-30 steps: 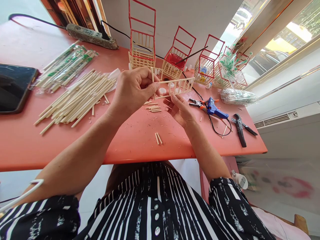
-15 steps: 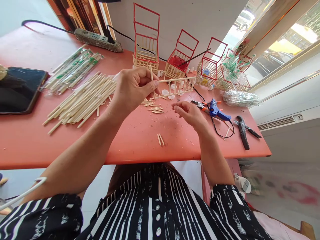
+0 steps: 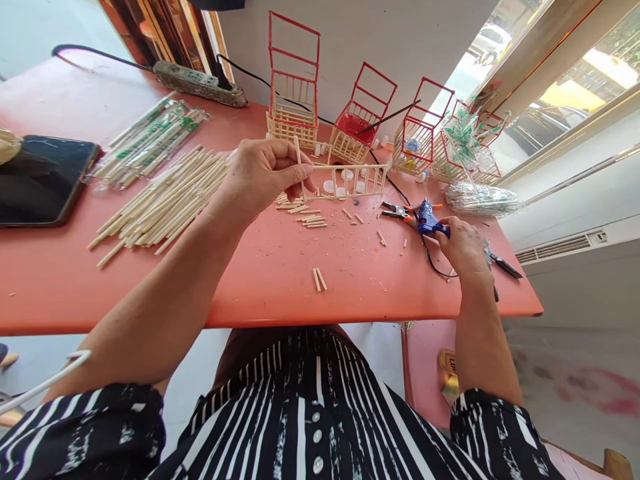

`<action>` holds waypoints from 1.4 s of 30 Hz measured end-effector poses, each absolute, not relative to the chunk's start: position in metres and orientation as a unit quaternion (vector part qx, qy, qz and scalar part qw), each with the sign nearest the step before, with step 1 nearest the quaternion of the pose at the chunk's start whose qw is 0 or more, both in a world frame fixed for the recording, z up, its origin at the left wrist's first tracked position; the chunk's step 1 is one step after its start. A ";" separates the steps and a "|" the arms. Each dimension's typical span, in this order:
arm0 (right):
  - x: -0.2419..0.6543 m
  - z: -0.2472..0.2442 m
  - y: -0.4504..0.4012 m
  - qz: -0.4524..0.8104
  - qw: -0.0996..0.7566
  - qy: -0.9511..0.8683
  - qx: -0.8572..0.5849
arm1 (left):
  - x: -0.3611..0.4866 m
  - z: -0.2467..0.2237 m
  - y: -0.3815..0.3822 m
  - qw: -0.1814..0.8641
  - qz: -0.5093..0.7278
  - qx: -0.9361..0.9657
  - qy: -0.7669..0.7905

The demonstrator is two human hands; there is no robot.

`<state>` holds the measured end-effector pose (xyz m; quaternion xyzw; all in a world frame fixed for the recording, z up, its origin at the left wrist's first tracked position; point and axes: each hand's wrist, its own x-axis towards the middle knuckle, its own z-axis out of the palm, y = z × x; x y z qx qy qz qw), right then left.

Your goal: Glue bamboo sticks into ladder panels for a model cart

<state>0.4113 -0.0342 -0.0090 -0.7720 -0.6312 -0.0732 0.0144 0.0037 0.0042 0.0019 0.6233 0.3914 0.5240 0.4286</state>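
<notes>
My left hand (image 3: 273, 170) pinches one end of a small ladder-like frame of wooden sticks (image 3: 356, 181), holding it above the table. My right hand (image 3: 466, 247) is closed round the handle of a blue glue gun (image 3: 428, 219), which rests on the table at the right. Pliers with orange handles (image 3: 397, 210) lie beside the gun's nozzle. Below the frame are several short cut sticks (image 3: 313, 220) and white bottle caps (image 3: 341, 192). Two more short sticks (image 3: 320, 280) lie near the front edge.
Long sticks (image 3: 160, 200) lie in a pile at left, beside wrapped sticks (image 3: 150, 137) and a phone (image 3: 43, 180). A power strip (image 3: 197, 83) and stick chairs with red frames (image 3: 294, 73) stand at the back. Black-handled cutters (image 3: 505, 265) lie at the right.
My right hand has moved right from beside the frame and taken hold of the glue gun's handle. My left hand still holds the frame, shifted slightly left, its side turned more towards me.
</notes>
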 end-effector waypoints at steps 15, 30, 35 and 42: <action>0.389 -0.004 -0.034 -0.092 0.280 -0.584 -0.756 | -0.003 -0.008 0.015 0.487 0.509 0.590 0.395; 0.263 -0.032 -0.060 0.277 0.412 -0.681 -0.539 | 0.000 -0.008 0.019 0.428 0.508 0.588 0.461; 0.266 -0.041 -0.059 0.258 0.374 -0.693 -0.560 | 0.001 -0.006 0.015 0.418 0.512 0.591 0.462; 0.264 -0.041 -0.061 0.210 0.354 -0.707 -0.575 | 0.002 -0.008 0.016 0.416 0.508 0.602 0.455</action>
